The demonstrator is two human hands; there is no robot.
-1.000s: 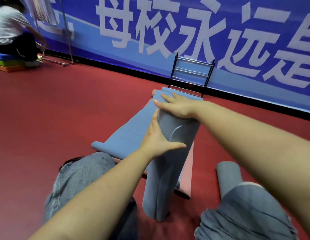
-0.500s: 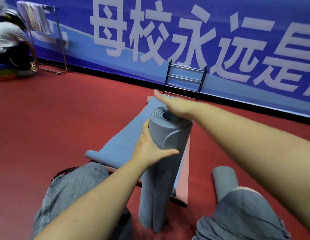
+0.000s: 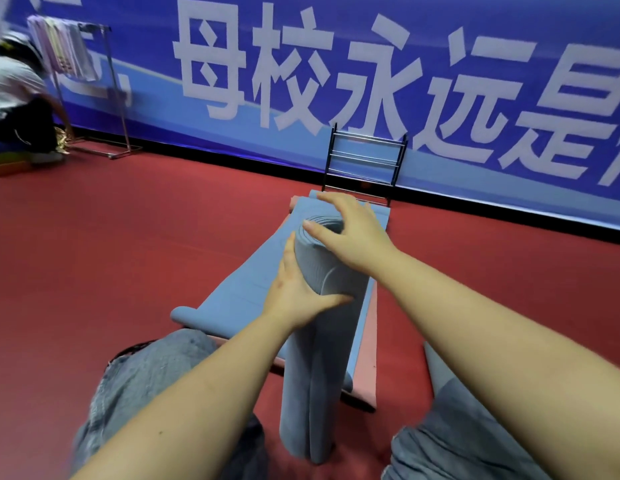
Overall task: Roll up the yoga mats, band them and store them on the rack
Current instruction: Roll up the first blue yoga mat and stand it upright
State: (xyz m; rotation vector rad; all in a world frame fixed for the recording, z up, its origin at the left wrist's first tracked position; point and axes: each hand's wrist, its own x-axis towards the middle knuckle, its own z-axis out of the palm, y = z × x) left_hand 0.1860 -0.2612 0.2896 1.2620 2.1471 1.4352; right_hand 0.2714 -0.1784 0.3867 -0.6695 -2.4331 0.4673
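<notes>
At the far left a second person (image 3: 14, 98) crouches beside a clothes rail (image 3: 90, 88) hung with pale towels, against the blue banner (image 3: 370, 64). A broad stretch of bare red floor (image 3: 128, 237) lies between them and the mats. A flat blue mat (image 3: 246, 275) runs from near to far down the middle, its near end curled over, with a pink mat (image 3: 369, 362) under it showing along the right edge. On the near part of these stands the rolled blue mat (image 3: 319, 358), upright on its end between the wearer's denim-clad knees. The left hand (image 3: 294, 292) wraps the roll's upper side, thumb across the front and fingers round the far side. The right hand (image 3: 353, 233) sits on the roll's top end, fingers curled over the rim (the spiral of layers shows just beneath them). Near right, another rolled mat (image 3: 440, 372) lies on the floor, half hidden by the right knee. The black storage rack (image 3: 365, 161) stands at the far wall just beyond the mats' far end, its metal rungs bare.
</notes>
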